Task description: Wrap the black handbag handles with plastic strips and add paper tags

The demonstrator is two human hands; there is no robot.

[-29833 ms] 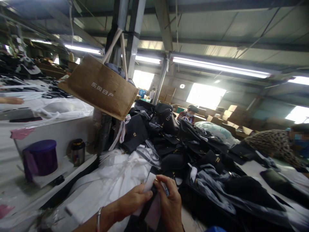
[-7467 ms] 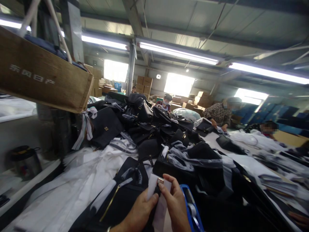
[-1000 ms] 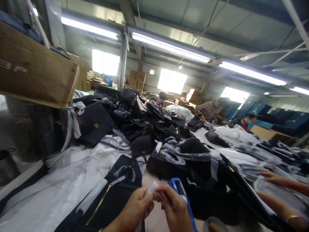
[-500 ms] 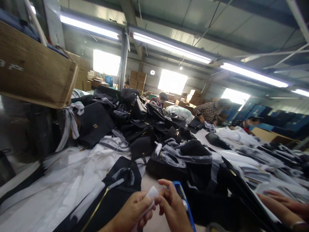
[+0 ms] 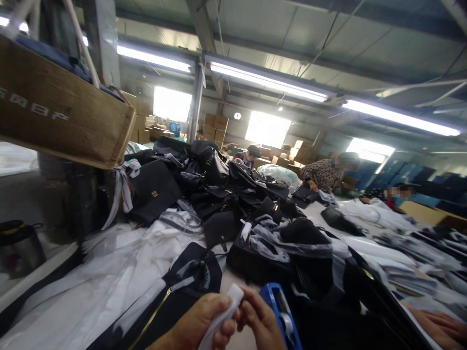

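Observation:
At the bottom edge my left hand (image 5: 199, 324) is closed round a small white wrapped piece (image 5: 223, 316) that sticks up between my fingers. My right hand (image 5: 261, 323) pinches the same piece from the right. A blue tape dispenser (image 5: 281, 313) stands just right of my right hand. A black bag with a gold zipper (image 5: 182, 287) lies under and left of my hands.
A heap of black handbags (image 5: 226, 194) fills the table ahead, with white wrapping sheets (image 5: 109, 272) at the left. A brown bag (image 5: 65, 116) hangs upper left. Other people work at the far right; a hand (image 5: 438, 321) rests at the lower right. A metal pot (image 5: 18, 248) sits at the left.
The view has swung slightly left and up. My hands have dropped lower in the picture, still pinching the white piece. The other person's arm at the lower right has drawn back.

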